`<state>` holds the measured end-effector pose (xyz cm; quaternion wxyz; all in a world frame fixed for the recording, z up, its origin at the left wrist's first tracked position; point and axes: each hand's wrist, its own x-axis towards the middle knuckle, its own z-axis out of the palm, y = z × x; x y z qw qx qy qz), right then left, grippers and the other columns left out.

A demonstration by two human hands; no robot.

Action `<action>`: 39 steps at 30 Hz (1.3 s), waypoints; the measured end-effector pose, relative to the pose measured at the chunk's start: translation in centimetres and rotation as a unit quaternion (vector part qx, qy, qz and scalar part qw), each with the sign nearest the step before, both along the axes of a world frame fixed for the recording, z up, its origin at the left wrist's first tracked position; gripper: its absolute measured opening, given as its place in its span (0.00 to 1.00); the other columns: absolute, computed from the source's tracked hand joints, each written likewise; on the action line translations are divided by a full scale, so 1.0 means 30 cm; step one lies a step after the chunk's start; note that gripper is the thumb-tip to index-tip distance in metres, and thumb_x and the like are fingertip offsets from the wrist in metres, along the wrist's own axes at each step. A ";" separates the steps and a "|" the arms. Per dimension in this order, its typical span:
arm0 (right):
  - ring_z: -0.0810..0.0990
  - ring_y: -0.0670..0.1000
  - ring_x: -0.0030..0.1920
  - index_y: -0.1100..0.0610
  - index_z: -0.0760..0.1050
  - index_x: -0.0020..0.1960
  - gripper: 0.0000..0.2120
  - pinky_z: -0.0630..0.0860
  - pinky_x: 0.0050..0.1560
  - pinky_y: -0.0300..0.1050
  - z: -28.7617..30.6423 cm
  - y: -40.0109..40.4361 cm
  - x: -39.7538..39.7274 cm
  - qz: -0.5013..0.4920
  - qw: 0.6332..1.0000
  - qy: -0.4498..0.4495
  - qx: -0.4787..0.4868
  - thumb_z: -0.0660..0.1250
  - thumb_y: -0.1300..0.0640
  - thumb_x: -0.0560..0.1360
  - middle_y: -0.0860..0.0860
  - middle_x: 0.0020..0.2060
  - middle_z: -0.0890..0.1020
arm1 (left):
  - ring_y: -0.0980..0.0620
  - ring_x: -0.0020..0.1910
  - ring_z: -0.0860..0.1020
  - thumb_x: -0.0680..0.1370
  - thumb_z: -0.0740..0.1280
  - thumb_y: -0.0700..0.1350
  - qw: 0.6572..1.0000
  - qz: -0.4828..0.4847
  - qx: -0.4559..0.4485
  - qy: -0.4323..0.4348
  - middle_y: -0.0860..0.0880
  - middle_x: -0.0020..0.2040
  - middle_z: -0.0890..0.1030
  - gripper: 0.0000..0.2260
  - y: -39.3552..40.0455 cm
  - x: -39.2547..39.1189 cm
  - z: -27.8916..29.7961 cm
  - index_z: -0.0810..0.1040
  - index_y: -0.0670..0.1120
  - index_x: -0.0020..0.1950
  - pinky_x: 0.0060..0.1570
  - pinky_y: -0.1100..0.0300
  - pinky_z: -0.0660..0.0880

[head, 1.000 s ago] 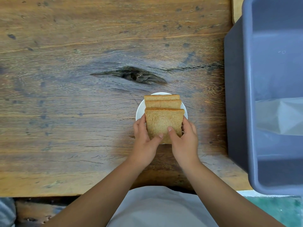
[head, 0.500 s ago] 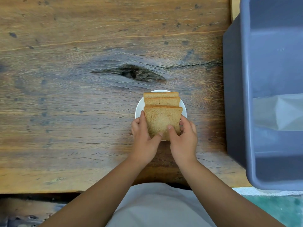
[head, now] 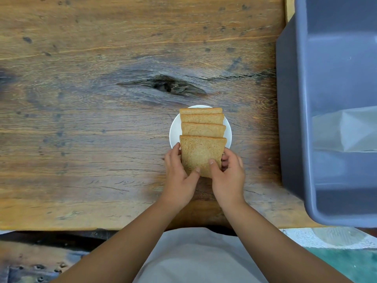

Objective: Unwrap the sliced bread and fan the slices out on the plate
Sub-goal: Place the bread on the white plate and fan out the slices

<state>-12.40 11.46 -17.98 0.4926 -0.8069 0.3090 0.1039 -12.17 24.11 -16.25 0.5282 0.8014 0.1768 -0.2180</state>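
Observation:
A small white plate [head: 174, 131] sits on the wooden table, near its front edge. Brown bread slices [head: 203, 129] lie overlapped on the plate in a row running away from me. The nearest bread slice [head: 199, 152] overhangs the plate's front rim. My left hand [head: 179, 172] grips its left edge, thumb on top. My right hand [head: 227, 173] grips its right edge, thumb on top too. The clear wrapper [head: 344, 129] lies inside the grey bin.
A large grey plastic bin [head: 295, 111] stands at the right edge of the table, close to the plate. A dark knot [head: 165, 85] marks the wood behind the plate. The wooden table [head: 81, 129] stretches to the left.
One more slice edge now shows behind the front slice. Both hands have drawn the front slice towards me, spreading the row.

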 end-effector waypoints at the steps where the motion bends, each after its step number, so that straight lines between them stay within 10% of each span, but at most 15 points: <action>1: 0.72 0.35 0.47 0.53 0.73 0.65 0.20 0.67 0.45 0.25 -0.004 -0.001 -0.009 -0.001 1.000 0.002 0.001 0.71 0.57 0.74 0.44 0.50 0.72 | 0.54 0.67 0.61 0.71 0.66 0.48 1.000 -0.006 0.007 -0.009 0.53 0.65 0.61 0.35 0.001 -0.005 -0.005 0.54 0.48 0.75 0.70 0.54 0.62; 13: 0.73 0.36 0.45 0.52 0.72 0.68 0.24 0.67 0.48 0.28 -0.031 -0.032 0.006 0.037 0.999 -0.030 -0.006 0.69 0.61 0.73 0.42 0.48 0.71 | 0.47 0.64 0.67 0.74 0.64 0.41 1.000 0.007 -0.002 -0.013 0.55 0.61 0.59 0.31 0.006 -0.012 -0.021 0.57 0.53 0.75 0.66 0.45 0.70; 23: 0.74 0.45 0.46 0.53 0.74 0.66 0.22 0.68 0.53 0.35 -0.026 -0.054 0.037 0.071 0.997 -0.032 -0.016 0.69 0.61 0.73 0.46 0.49 0.73 | 0.60 0.53 0.72 0.78 0.64 0.41 0.998 0.045 0.025 -0.035 0.51 0.59 0.68 0.25 0.032 0.004 -0.049 0.65 0.50 0.74 0.58 0.66 0.71; 30: 0.72 0.44 0.65 0.52 0.64 0.74 0.26 0.70 0.66 0.44 -0.040 -0.097 0.068 0.052 0.994 0.008 0.099 0.66 0.55 0.77 0.46 0.68 0.72 | 0.52 0.71 0.68 0.82 0.60 0.44 0.984 0.116 -0.138 0.014 0.49 0.73 0.70 0.20 0.057 0.068 -0.026 0.65 0.49 0.74 0.69 0.54 0.67; 34: 0.75 0.47 0.66 0.50 0.65 0.73 0.23 0.72 0.67 0.54 -0.031 -0.076 0.123 0.089 0.977 -0.006 0.196 0.58 0.57 0.79 0.48 0.67 0.76 | 0.66 0.56 0.77 0.81 0.57 0.48 0.974 0.094 -0.205 0.022 0.66 0.55 0.81 0.14 0.036 0.105 -0.017 0.74 0.67 0.60 0.52 0.66 0.76; 39: 0.80 0.44 0.58 0.50 0.61 0.74 0.26 0.75 0.61 0.49 -0.035 -0.058 0.146 0.098 0.970 0.000 0.222 0.59 0.54 0.77 0.47 0.62 0.80 | 0.74 0.50 0.77 0.82 0.57 0.51 0.968 0.100 -0.226 0.051 0.72 0.49 0.80 0.12 0.030 0.107 -0.035 0.67 0.66 0.63 0.44 0.72 0.75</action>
